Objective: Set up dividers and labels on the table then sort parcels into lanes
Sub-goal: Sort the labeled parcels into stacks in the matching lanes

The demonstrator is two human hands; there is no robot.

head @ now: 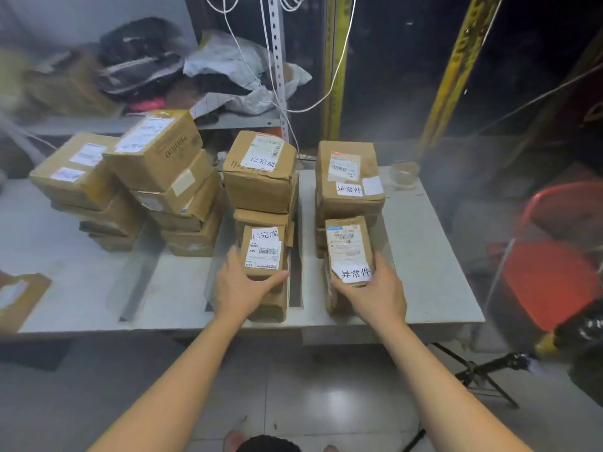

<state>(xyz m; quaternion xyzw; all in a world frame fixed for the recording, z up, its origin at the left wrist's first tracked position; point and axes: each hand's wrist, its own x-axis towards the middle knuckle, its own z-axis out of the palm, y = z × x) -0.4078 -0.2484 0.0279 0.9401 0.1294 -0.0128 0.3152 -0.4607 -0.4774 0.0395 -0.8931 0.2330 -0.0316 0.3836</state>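
Observation:
Cardboard parcels stand in lanes on a pale table. My left hand grips the near end of a small parcel labelled 已完成, on top of the middle lane's front stack. My right hand grips a small parcel labelled 异常件 on the right lane's front stack. Behind them stand a taller 已完成 stack and a 异常件 stack. A grey divider strip lies between these two lanes. Another divider lies to the left.
Two stacks of parcels fill the left part of the table. A loose parcel sits at the far left edge. Behind the table is a shelf with bags. A red stool stands right of the table, and a tripod stands on the floor.

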